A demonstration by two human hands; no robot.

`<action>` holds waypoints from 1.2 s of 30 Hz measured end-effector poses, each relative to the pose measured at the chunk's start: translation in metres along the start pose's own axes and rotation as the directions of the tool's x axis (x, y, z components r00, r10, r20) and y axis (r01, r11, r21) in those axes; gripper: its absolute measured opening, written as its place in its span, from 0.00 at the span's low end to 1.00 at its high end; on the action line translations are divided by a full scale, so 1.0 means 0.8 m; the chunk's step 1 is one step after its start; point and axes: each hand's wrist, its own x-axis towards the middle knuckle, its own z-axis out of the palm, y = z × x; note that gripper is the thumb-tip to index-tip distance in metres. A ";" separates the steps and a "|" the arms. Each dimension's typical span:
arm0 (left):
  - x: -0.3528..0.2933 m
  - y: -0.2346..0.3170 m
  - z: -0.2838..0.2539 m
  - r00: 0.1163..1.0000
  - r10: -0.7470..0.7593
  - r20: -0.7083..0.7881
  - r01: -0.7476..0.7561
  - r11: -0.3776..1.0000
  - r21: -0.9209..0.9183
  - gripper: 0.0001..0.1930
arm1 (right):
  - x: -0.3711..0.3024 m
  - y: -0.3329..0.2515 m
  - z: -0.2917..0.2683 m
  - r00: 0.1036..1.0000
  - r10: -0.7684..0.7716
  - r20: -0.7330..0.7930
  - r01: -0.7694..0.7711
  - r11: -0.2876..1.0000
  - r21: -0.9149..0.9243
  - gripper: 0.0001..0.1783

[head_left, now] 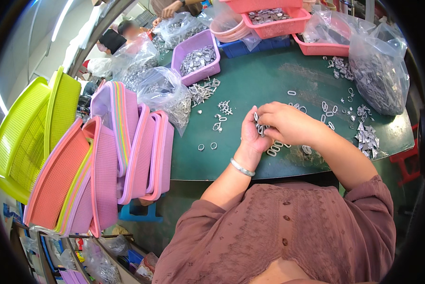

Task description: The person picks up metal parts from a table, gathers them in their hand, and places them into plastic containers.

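Over the table's near part, my left hand (pixel 251 138) is turned palm up, its fingers curled around several small silver oval metal rings (pixel 260 128). A pale bangle circles that wrist. My right hand (pixel 288 124) comes in from the right with its fingers bent over the left palm, closed on the same rings. Its fingertips are partly hidden. Below the hands lie more loose oval rings (pixel 272 152). Other oval rings (pixel 324 107) are scattered to the right. On the left are two round rings (pixel 214 146) and a small cluster of spiky metal pieces (pixel 225 108).
Stacked plastic baskets (pixel 106 175) crowd the left. Farther back are a purple basket (pixel 176 59) of flat metal parts, pink baskets (pixel 269 31) and a bulging clear bag (pixel 380 71). Triangular pieces (pixel 367 140) lie at the right edge. Another person's hand (pixel 171 9) shows at the far side.
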 end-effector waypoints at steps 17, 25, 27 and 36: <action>0.003 0.021 0.015 0.990 0.094 -0.105 -0.095 0.995 -0.004 0.12 | -0.043 -0.004 -0.023 0.984 0.008 -0.180 -0.014 0.999 -0.031 0.15; -0.022 0.208 0.072 0.892 0.443 0.092 -0.431 0.894 -0.124 0.11 | -0.099 0.006 -0.048 0.966 0.139 -0.219 -0.153 0.987 -0.050 0.13; -0.024 0.281 0.079 0.789 0.615 0.018 -0.614 0.789 -0.031 0.12 | -0.108 0.005 -0.051 0.963 0.160 -0.215 -0.175 0.983 -0.050 0.13; 0.021 0.471 -0.021 0.169 0.868 -0.467 -0.680 0.445 0.582 0.14 | -0.141 0.010 -0.049 0.921 0.287 -0.262 -0.306 0.951 -0.034 0.12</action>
